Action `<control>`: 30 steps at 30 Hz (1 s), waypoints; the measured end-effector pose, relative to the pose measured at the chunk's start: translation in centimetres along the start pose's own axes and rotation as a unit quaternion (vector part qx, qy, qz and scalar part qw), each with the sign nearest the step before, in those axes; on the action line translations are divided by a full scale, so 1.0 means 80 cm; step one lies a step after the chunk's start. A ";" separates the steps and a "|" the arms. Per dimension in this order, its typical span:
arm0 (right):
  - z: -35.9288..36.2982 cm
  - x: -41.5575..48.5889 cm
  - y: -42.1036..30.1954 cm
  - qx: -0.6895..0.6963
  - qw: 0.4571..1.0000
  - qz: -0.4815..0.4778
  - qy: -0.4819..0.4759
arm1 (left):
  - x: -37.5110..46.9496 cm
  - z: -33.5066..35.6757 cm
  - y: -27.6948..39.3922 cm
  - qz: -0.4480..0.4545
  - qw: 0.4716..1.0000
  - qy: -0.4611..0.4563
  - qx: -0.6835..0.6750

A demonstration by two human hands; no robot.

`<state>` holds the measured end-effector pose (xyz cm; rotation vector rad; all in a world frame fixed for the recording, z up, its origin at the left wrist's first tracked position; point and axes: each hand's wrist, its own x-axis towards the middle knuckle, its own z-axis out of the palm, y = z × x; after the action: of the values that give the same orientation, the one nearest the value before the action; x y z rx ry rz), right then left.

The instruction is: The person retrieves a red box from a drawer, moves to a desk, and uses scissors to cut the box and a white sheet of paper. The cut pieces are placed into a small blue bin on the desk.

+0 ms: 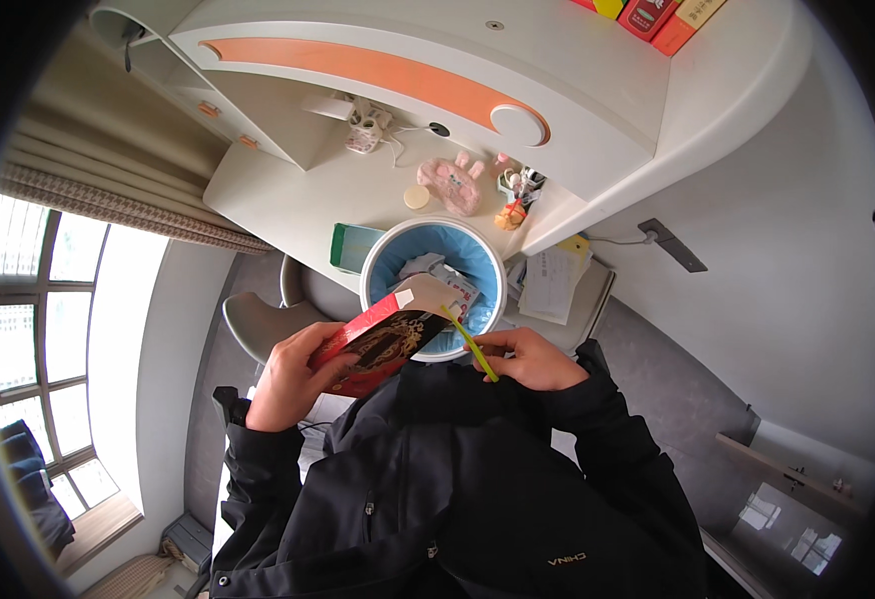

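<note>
My left hand (299, 374) grips a red and black printed cardboard box (385, 337), tilted with its end flap out over a white-rimmed bin (367, 278). Between the fingers and thumb of my right hand (523, 359) is a thin yellow-green strip (475, 346). Its upper end meets the box near the flap; whether it is attached there I cannot tell. Inside the bin, a blue liner (475, 258) holds crumpled white packaging (426, 266) and a printed packet (461, 288). The bin stands close before my body, at the desk's near edge.
On the white desk (287, 202) are a green box (351, 247), a round lid (416, 197), a pink plush pouch (448, 183) and small items. Papers (549, 281) lie on a surface to the right. A grey chair (265, 322) stands left; a shelf (594, 67) overhangs the desk.
</note>
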<state>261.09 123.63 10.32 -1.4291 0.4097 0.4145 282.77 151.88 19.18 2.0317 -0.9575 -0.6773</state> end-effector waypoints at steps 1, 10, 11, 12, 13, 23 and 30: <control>-0.001 0.000 0.001 0.004 1.000 0.009 -0.002 | 0.000 0.000 0.000 -0.008 1.000 -0.003 -0.002; -0.004 -0.004 -0.010 -0.015 1.000 0.025 -0.007 | 0.005 0.003 -0.005 -0.033 0.999 -0.007 -0.039; -0.005 -0.006 -0.012 -0.033 0.999 0.006 -0.010 | 0.005 0.003 -0.005 -0.018 0.999 -0.013 -0.032; -0.007 -0.006 -0.014 -0.054 0.998 0.002 -0.014 | 0.005 0.003 -0.005 -0.015 0.999 -0.023 -0.025; -0.008 -0.006 -0.015 -0.074 0.997 -0.002 -0.017 | 0.006 0.003 -0.004 -0.021 0.999 -0.032 -0.015; -0.012 0.003 0.012 -0.081 0.992 -0.086 0.039 | 0.010 0.001 -0.003 -0.021 0.998 -0.055 -0.038; -0.015 -0.004 0.013 -0.067 0.995 -0.073 0.009 | 0.014 0.003 -0.026 -0.045 0.994 -0.044 -0.087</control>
<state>260.25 122.51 9.45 -1.5836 0.2948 0.3154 284.05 151.75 17.15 1.9128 -0.8310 -0.8741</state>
